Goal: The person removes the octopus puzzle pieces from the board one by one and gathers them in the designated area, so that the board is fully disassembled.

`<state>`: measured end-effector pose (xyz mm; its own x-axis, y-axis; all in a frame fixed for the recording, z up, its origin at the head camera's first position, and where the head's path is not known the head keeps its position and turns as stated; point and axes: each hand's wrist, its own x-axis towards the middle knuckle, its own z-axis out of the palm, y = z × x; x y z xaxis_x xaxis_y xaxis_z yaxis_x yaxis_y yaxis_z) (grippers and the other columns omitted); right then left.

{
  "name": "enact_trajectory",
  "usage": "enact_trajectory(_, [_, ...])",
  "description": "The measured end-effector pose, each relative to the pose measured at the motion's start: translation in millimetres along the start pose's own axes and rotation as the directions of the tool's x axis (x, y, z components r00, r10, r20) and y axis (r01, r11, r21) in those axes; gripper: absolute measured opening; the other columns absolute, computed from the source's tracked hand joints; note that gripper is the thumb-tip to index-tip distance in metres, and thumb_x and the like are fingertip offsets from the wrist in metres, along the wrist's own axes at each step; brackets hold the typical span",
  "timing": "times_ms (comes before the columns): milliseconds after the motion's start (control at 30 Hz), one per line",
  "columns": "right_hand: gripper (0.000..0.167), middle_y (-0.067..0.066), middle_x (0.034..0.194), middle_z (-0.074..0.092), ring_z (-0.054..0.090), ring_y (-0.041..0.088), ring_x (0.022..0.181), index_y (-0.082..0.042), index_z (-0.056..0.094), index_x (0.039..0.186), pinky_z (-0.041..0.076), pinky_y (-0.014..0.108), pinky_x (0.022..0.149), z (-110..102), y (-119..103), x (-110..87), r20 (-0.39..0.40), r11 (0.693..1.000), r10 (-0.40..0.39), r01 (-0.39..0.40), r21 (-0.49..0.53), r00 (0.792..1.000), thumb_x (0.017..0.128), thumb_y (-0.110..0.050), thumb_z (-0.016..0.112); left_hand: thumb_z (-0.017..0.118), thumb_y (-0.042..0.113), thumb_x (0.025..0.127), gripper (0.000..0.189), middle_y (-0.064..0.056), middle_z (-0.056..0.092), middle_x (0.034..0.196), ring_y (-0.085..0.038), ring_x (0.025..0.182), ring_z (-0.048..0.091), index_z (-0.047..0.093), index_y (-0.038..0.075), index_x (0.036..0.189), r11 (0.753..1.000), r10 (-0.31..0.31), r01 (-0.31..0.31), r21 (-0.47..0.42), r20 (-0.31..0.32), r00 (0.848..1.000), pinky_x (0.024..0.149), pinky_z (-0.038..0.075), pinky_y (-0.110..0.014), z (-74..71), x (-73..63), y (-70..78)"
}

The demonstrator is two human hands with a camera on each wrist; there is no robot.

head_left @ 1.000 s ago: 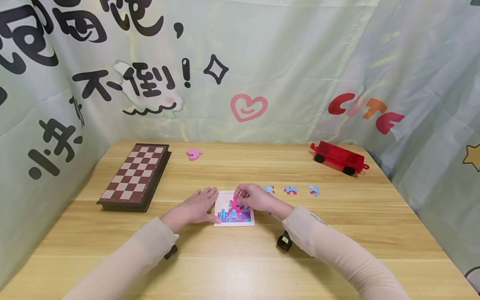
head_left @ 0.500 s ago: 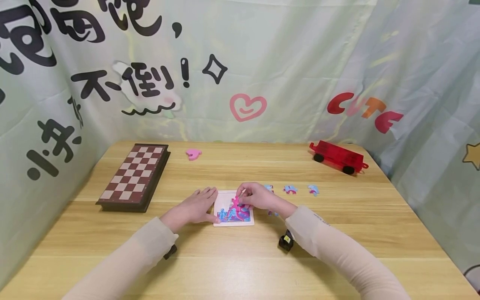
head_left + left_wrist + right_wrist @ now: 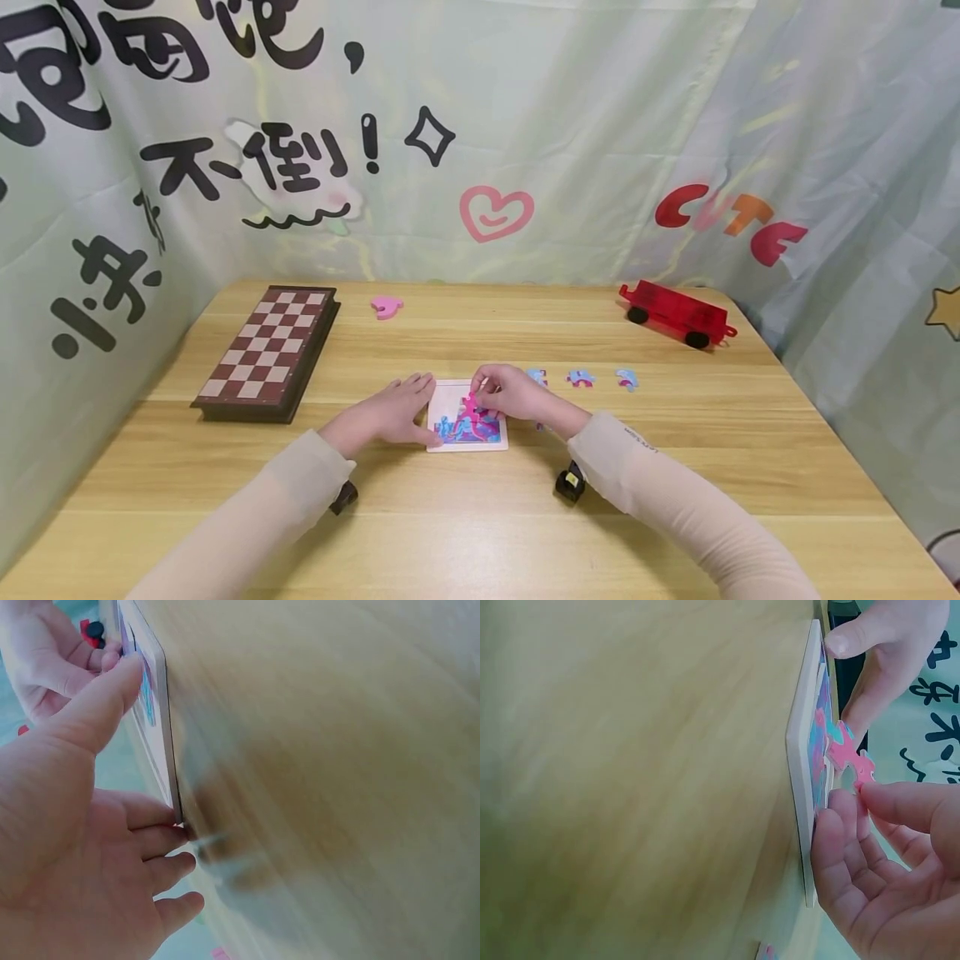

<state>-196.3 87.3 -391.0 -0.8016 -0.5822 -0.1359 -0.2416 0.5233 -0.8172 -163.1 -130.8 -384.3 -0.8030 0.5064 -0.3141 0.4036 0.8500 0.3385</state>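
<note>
In the head view a jigsaw puzzle board [image 3: 446,393] with a pale frame lies at the middle of the table, its lower part filled with blue, purple and pink pieces. Along its left side rests my left hand [image 3: 397,414], thumb on the near left corner and fingers spread at the edge. My right hand [image 3: 516,394] is over the board's right half. Between thumb and fingers it pinches a pink puzzle piece [image 3: 845,754], which stands tilted above the filled part in the right wrist view. The right fingers hide the board's far right corner.
Loose puzzle pieces [image 3: 581,378] lie in a row right of the board; another is partly hidden by the right wrist. A folded chessboard [image 3: 266,350] lies at the left, a pink toy piece [image 3: 387,307] at the back, a red toy wagon [image 3: 677,314] back right.
The right hand shifts slightly right and then back, and the pinched puzzle piece changes its tilt a little over the board. The left hand stays where it was.
</note>
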Motion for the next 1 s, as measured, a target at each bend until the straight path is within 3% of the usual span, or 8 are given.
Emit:
enact_trajectory(233, [0.004, 0.008, 0.073, 0.059, 0.055, 0.017, 0.054, -0.003, 0.058, 0.091, 0.051, 0.030, 0.051, -0.7, -2.0, -1.6, 0.002, 1.000, -0.025, 0.025, 0.005, 1.000, 0.089, 0.000, 0.057, 0.053, 0.049, 0.089, 0.082, -0.023, 0.021, 0.147, -0.035, 0.135, 0.016, 0.025, -0.009, 0.140, 0.996, -0.061, 0.065, 0.062, -0.062, 0.996, 0.108, 0.013, -0.049, 3.7, 2.7, 9.1])
enact_trajectory(533, [0.005, 0.009, 0.074, 0.060, 0.057, 0.019, 0.057, -0.004, 0.058, 0.091, 0.053, 0.030, 0.052, -1.1, -1.7, -2.2, 0.017, 0.999, -0.013, 0.012, 0.032, 1.000, 0.089, 0.001, 0.056, 0.053, 0.056, 0.086, 0.087, -0.023, 0.028, 0.144, -0.035, 0.133, 0.023, 0.031, -0.011, 0.137, 0.970, -0.171, 0.192, 0.151, -0.143, 0.975, 0.108, 0.015, -0.047, 12.2, 6.8, 24.7])
enact_trajectory(1000, [0.005, 0.013, 0.079, 0.058, 0.060, 0.021, 0.065, -0.002, 0.052, 0.095, 0.054, 0.033, 0.058, -2.3, 0.6, -1.1, 0.103, 0.984, 0.023, -0.040, 0.171, 0.994, 0.092, 0.002, 0.049, 0.056, 0.055, 0.084, 0.089, -0.024, 0.029, 0.143, -0.036, 0.132, 0.024, 0.031, -0.012, 0.137, 0.970, -0.178, 0.199, 0.137, -0.152, 0.972, 0.108, 0.016, -0.047, 12.3, 8.6, 26.1])
